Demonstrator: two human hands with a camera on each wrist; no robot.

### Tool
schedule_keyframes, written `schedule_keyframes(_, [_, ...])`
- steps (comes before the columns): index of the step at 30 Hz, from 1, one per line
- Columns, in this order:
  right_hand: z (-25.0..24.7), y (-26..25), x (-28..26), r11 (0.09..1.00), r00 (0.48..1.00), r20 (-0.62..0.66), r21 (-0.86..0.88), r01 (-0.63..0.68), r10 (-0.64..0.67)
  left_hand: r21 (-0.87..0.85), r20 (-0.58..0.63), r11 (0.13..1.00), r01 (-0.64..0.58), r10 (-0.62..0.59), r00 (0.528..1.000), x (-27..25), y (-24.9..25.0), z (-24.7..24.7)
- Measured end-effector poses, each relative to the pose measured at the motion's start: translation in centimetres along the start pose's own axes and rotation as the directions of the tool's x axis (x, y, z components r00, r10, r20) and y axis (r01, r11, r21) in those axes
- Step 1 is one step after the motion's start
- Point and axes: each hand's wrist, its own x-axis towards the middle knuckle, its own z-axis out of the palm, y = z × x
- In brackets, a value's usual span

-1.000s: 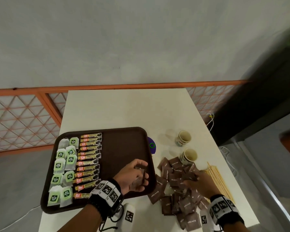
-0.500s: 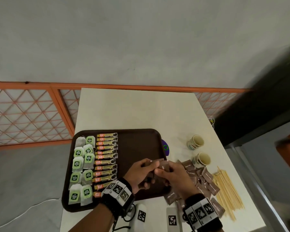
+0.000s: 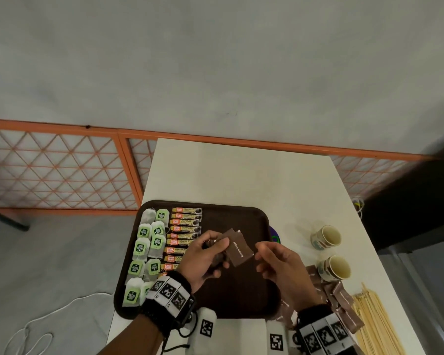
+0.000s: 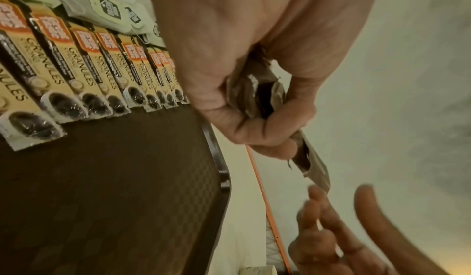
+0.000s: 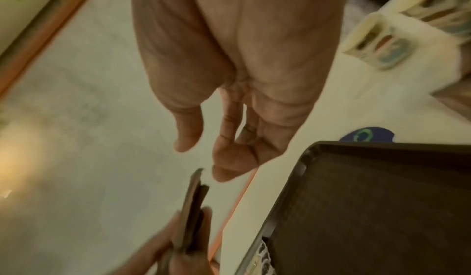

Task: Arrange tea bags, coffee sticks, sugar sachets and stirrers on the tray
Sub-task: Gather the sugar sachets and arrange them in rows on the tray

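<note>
The left hand [image 3: 205, 254] grips a small stack of brown sugar sachets [image 3: 237, 248] above the bare middle of the tray [image 3: 241, 298], thumb on top and fingers curled under; the left wrist view shows several packets bunched in that pinch, their edges fanned. The right hand [image 3: 280, 262] hovers just beside the free end of the stack with loose, slightly curled fingers, holding nothing. More sachets lie in a loose heap [image 3: 341, 301] on the counter [image 3: 241, 175] to the right of the tray, next to the wooden stirrers [image 3: 374, 326] and two paper cups [image 3: 328, 237].

These packets look very light, thin and flat, of smooth paper that probably slides easily packet on packet, so a stack held at one end may well fan or shed one. Each likely bends readily, though the granules inside should give it a little body. The best hold is probably a thumb-and-forefinger pinch on the short free edge of the top packet, peeling it off while the other hand keeps the rest clamped, then laying it flat beside the coffee sticks [image 3: 186, 228], which sit next to the tea bags [image 3: 149, 242] on the left of the tray
</note>
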Motion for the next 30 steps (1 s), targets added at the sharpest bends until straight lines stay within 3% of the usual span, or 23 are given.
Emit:
schedule_keyframes(3, [1.2,-0.2,0.8,0.96,0.991,0.094,-0.255,0.113,-0.092,0.064,-0.005,0.998,-0.021,0.022,1.0,-0.2,-0.1,0.2])
schedule_keyframes(5, [1.9,0.2,1.3,0.963,0.99,0.105,-0.244,0.113,-0.09,0.066,-0.019,0.998,-0.026,0.028,0.999,-0.5,-0.2,0.1])
schedule_keyframes(8, [2.8,1.0,1.7,0.999,0.992,0.123,-0.045,-0.014,0.02,-0.004,-0.062,1.0,-0.024,0.024,0.998,-1.0,-0.5,-0.8])
schedule_keyframes(11, [3.5,2.1,2.1,0.962,0.985,0.12,0.229,-0.147,0.122,-0.062,-0.103,0.997,-0.049,0.043,0.994,-1.4,-0.9,-1.9])
schedule_keyframes(13, [4.1,2.6,2.3,0.884,0.977,0.093,0.416,-0.215,0.194,0.041,-0.113,0.998,-0.05,0.054,0.992,-1.5,-1.3,-2.1])
schedule_keyframes(15, [5.2,3.0,2.4,0.841,0.963,0.097,0.47,-0.268,0.252,0.197,-0.109,0.979,-0.05,0.072,0.991,-1.5,-1.6,-2.0])
schedule_keyframes(17, [6.2,3.4,2.3,0.892,0.959,0.104,0.351,-0.284,0.264,0.304,-0.118,0.951,-0.053,0.093,0.989,-1.2,-1.9,-1.9])
schedule_keyframes(20, [6.2,3.3,2.5,0.975,0.974,0.065,-0.052,-0.216,0.219,0.378,-0.117,0.926,-0.021,0.07,0.991,-0.6,-1.7,-2.7])
schedule_keyframes(22, [5.5,2.9,3.2,0.955,0.99,0.078,-0.28,-0.095,0.121,0.422,-0.068,0.907,0.006,0.025,0.997,-0.5,-1.3,-3.5])
schedule_keyframes(24, [5.1,2.3,4.2,0.905,0.983,0.18,-0.422,0.042,0.039,0.416,-0.026,0.909,0.022,-0.012,1.0,-0.4,-1.0,-4.1])
schedule_keyframes(27, [5.3,2.0,6.1,0.889,0.972,0.235,-0.451,0.085,0.027,0.299,-0.053,0.954,0.025,-0.009,0.999,0.0,-1.1,-4.8])
schedule_keyframes(30, [5.5,2.3,8.8,0.948,0.981,0.163,-0.315,-0.053,0.109,0.2,-0.153,0.98,0.019,0.012,0.988,0.6,-1.3,-5.6])
